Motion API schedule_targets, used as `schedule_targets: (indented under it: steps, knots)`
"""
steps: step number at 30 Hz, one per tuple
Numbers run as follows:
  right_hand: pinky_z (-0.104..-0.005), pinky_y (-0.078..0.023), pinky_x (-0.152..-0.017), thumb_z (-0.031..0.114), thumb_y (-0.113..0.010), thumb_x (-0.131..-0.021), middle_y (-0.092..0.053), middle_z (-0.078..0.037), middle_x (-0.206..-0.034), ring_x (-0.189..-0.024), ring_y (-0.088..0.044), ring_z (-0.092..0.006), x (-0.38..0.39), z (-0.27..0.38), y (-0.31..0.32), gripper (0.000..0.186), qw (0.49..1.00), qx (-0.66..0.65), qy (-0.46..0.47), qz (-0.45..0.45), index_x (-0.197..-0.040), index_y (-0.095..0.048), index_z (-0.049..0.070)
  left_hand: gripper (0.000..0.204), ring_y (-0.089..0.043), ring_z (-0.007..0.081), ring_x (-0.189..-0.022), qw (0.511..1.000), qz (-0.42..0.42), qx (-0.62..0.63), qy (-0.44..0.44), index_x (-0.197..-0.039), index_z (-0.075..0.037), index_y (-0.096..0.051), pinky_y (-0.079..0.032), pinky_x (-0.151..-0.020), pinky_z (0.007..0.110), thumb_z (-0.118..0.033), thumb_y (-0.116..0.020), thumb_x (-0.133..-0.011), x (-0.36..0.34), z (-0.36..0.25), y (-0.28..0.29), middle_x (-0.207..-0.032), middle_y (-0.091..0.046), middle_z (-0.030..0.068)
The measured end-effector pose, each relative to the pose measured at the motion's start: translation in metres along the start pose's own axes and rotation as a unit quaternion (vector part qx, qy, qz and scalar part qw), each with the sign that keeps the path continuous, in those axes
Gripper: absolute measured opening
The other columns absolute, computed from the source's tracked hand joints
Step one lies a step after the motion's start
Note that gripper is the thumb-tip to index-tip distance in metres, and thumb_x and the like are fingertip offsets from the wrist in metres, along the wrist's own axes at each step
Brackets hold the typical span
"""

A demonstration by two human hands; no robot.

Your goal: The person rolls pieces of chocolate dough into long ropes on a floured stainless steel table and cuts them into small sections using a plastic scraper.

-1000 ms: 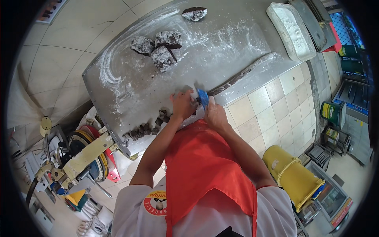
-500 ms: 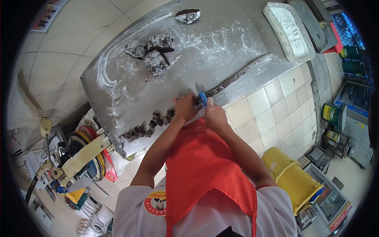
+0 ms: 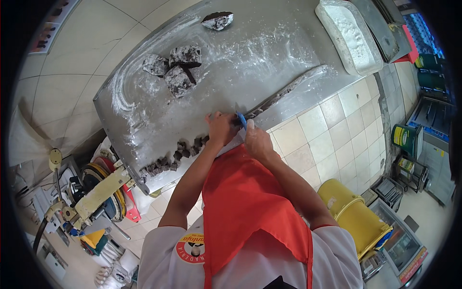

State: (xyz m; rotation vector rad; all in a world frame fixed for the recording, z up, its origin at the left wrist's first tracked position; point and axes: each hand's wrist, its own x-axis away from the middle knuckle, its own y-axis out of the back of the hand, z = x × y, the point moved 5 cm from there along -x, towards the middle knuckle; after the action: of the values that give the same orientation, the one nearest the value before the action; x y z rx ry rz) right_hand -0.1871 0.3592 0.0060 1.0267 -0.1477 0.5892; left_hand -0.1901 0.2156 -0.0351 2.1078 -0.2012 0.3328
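Observation:
My right hand (image 3: 257, 140) grips a blue cutter (image 3: 242, 119), held across the near-left end of a long, flour-dusted dark dough rope (image 3: 288, 90). My left hand (image 3: 222, 127) is bent at that end, fingers curled beside the cutter; what lies under them is partly hidden. Several small dark cut pieces (image 3: 178, 155) form an uneven row along the near edge of the floured steel table (image 3: 144, 120), left of my left hand. Three large dusted dough chunks (image 3: 179, 81) sit clustered farther back, with another dark piece (image 3: 217, 20) beyond them.
At the table's right end are a tray of white flour (image 3: 351, 41) and stacked metal sheets (image 3: 385, 38). A cream metal machine (image 3: 94, 197) stands at the left. Yellow bins (image 3: 353, 216) are at lower right, beside tiled floor (image 3: 327, 149).
The table's contents appear slightly further left in the picture. My left hand has shifted a little around the rope's end, and the blue cutter now shows narrower, tilted more edge-on.

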Motion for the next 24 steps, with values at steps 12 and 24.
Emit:
schedule_targets:
  steps: [12, 24]
  knots:
    - [-0.0562, -0.054, -0.074, 0.013, -0.04, -0.096, -0.068, -0.031, -0.088, -0.083, -0.067, -0.0488, -0.003, -0.015, 0.021, 0.029, 0.999, 0.002, -0.027, 0.033, -0.114, -0.047, -0.008, 0.042, -0.064, 0.0292, -0.097, 0.998, 0.025, 0.052, 0.035, -0.107, -0.012, -0.065, -0.036, -0.095, 0.049, -0.029, -0.081, -0.073, -0.014, -0.005, -0.026, -0.101, -0.067, 0.0057]
    - [-0.058, -0.052, -0.072, 0.017, -0.032, -0.103, -0.066, -0.032, -0.085, -0.08, -0.065, -0.0497, -0.011, -0.025, 0.042, 0.031, 0.998, -0.011, -0.006, -0.055, -0.109, -0.051, -0.007, 0.038, -0.058, 0.0269, -0.107, 0.998, -0.015, 0.054, -0.001, -0.105, -0.015, -0.067, -0.035, -0.099, 0.055, -0.025, -0.08, -0.071, -0.031, -0.031, -0.005, -0.089, -0.066, 0.0032]
